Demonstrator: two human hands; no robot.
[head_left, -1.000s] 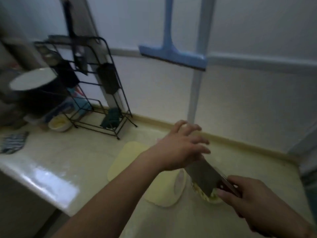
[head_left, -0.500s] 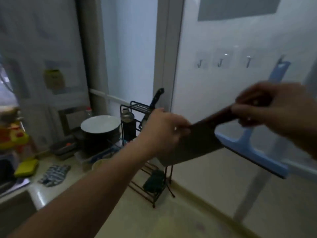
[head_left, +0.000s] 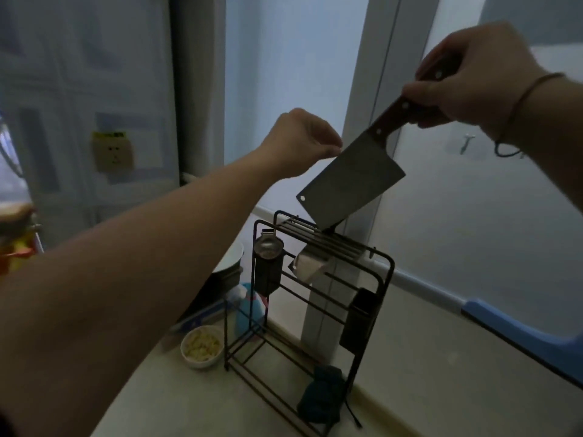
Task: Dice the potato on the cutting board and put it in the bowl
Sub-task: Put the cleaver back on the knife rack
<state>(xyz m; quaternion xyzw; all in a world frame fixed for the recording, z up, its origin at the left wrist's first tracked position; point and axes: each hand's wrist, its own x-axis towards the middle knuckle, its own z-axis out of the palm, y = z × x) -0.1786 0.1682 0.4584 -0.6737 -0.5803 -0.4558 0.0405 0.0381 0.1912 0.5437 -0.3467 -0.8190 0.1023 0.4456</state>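
The right hand (head_left: 473, 80) gripped the cleaver (head_left: 350, 184), blade angled toward seven o'clock above the rack (head_left: 315, 298); the left hand (head_left: 299, 143), fingers curled, touched its spine.

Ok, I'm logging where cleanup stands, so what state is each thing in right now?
cleaver: gripped by the handle in the right hand, blade tip entering the rack slots
left hand: fingers curled at the blade's spine; contact unclear
knife rack: upright on the counter
small bowl: holds pale diced pieces

Cleaver (head_left: 350, 184) above rack (head_left: 315, 294) — bowl (head_left: 202, 346) left.
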